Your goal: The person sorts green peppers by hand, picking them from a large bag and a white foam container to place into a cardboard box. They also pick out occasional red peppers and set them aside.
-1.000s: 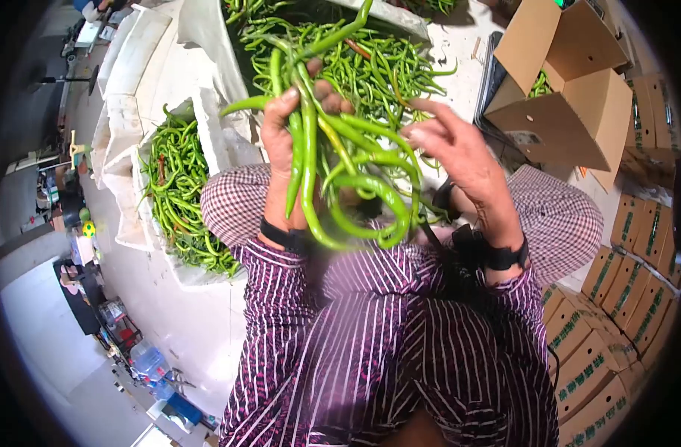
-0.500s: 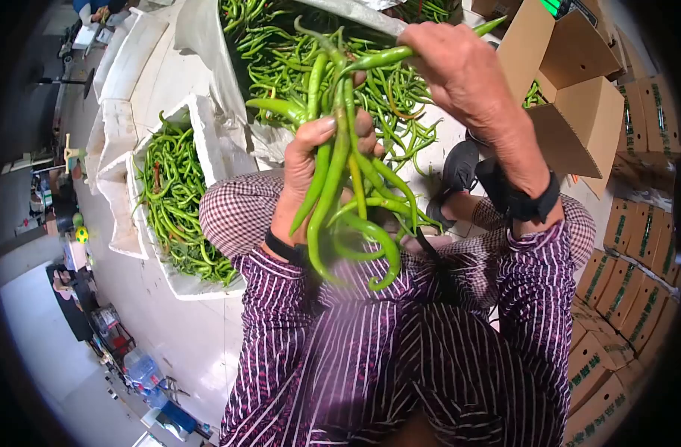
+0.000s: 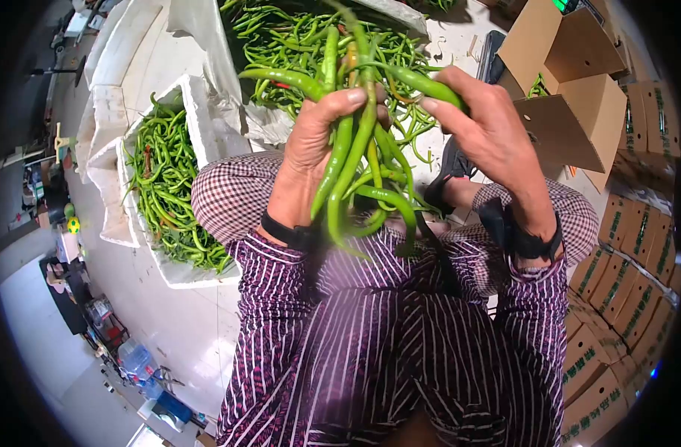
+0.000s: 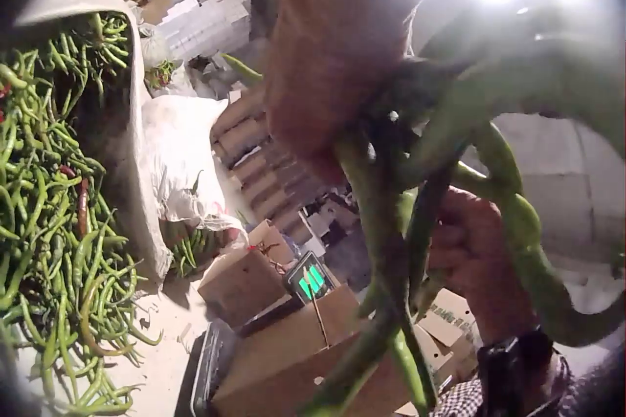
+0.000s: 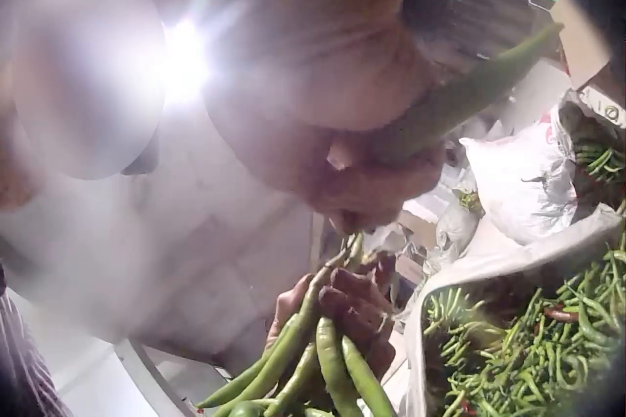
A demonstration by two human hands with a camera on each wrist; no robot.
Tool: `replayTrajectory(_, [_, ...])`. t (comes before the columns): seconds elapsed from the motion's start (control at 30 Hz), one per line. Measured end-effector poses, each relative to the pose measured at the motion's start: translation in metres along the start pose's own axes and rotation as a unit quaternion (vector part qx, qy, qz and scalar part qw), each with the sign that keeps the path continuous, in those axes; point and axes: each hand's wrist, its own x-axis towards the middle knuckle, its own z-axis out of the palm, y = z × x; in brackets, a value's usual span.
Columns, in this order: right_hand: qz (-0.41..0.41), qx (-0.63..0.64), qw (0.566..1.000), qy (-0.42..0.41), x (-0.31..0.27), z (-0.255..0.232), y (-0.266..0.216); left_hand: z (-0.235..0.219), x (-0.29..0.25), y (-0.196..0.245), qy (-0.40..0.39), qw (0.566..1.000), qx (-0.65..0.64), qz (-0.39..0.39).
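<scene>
In the head view my left hand [image 3: 310, 145] grips a bunch of long green peppers [image 3: 342, 160], thumb across them, the lower ends dangling over my lap. One yellowish pepper shows among them. At the bunch's right, my right hand [image 3: 497, 130] pinches a single green pepper [image 3: 422, 83] between thumb and fingers. The right wrist view shows the right hand [image 5: 323, 94] close up, holding that pepper [image 5: 489, 85], with the left hand [image 5: 357, 309] below it around the bunch. Peppers partly cover the right hand [image 4: 479, 251] in the left wrist view.
A large lined container of peppers [image 3: 269, 37] lies ahead, with loose peppers spilling at its right. A white foam box of peppers [image 3: 165, 186] stands at the left. An open carton [image 3: 579, 127] is at the right, above stacked cartons [image 3: 631, 238].
My right hand reached up to the right with a pepper, then came back down beside the bunch. My left hand has moved slightly right and still grips the bunch.
</scene>
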Motion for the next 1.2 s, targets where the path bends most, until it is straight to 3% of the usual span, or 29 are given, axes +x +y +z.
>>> replayTrajectory(0.07, [0.073, 0.059, 0.996, 0.013, -0.009, -0.004, 0.002, 0.008, -0.007, 0.001, -0.005, 0.994, 0.107, -0.006])
replayTrajectory(0.13, [0.069, 0.076, 0.994, 0.035, -0.008, 0.006, 0.003, 0.009, -0.003, -0.009, -0.013, 0.989, 0.150, -0.015])
replayTrajectory(0.2, [0.001, 0.155, 0.987, 0.043, -0.004, 0.024, 0.008, 0.006, 0.002, -0.022, -0.024, 0.992, 0.122, -0.013])
replayTrajectory(0.27, [-0.009, 0.101, 0.992, 0.069, 0.001, 0.023, 0.012, 0.001, 0.007, -0.022, -0.015, 0.993, 0.114, -0.025])
replayTrajectory(0.33, [0.073, 0.091, 0.992, 0.051, 0.001, 0.011, 0.017, -0.003, 0.005, -0.018, 0.000, 0.994, 0.104, -0.033])
replayTrajectory(0.4, [0.046, 0.034, 0.996, 0.071, -0.006, 0.001, 0.025, -0.002, 0.004, -0.014, -0.027, 0.989, 0.139, -0.034])
replayTrajectory(0.47, [0.042, -0.001, 0.999, 0.026, -0.019, -0.010, 0.024, 0.002, 0.002, -0.015, -0.026, 0.984, 0.171, -0.044])
replayTrajectory(0.53, [0.015, 0.025, 0.999, 0.046, -0.026, -0.007, 0.023, 0.009, 0.002, -0.017, -0.048, 0.975, 0.212, -0.050])
replayTrajectory(0.6, [0.050, 0.073, 0.995, 0.055, -0.026, -0.003, 0.016, 0.012, 0.005, -0.021, -0.050, 0.975, 0.211, -0.056])
replayTrajectory(0.67, [0.037, 0.061, 0.995, 0.074, -0.018, 0.013, 0.022, 0.013, 0.007, -0.023, -0.052, 0.974, 0.212, -0.060])
replayTrajectory(0.73, [0.013, -0.006, 0.985, 0.169, -0.011, 0.020, 0.033, 0.010, 0.009, -0.021, -0.020, 0.979, 0.197, -0.056])
replayTrajectory(0.8, [0.030, -0.002, 0.985, 0.170, -0.014, 0.013, 0.034, 0.011, 0.008, -0.017, -0.023, 0.981, 0.190, -0.042])
replayTrajectory(0.9, [0.100, 0.034, 0.990, 0.088, -0.030, -0.006, 0.024, 0.013, 0.005, -0.016, -0.019, 0.981, 0.190, -0.043])
replayTrajectory(1.03, [0.068, -0.048, 0.993, 0.089, -0.051, -0.014, 0.004, -0.005, 0.019, -0.019, -0.060, 0.943, 0.323, -0.053])
replayTrajectory(1.2, [0.053, -0.119, 0.986, 0.104, -0.060, -0.024, 0.008, 0.004, 0.021, -0.022, -0.080, 0.931, 0.355, -0.034])
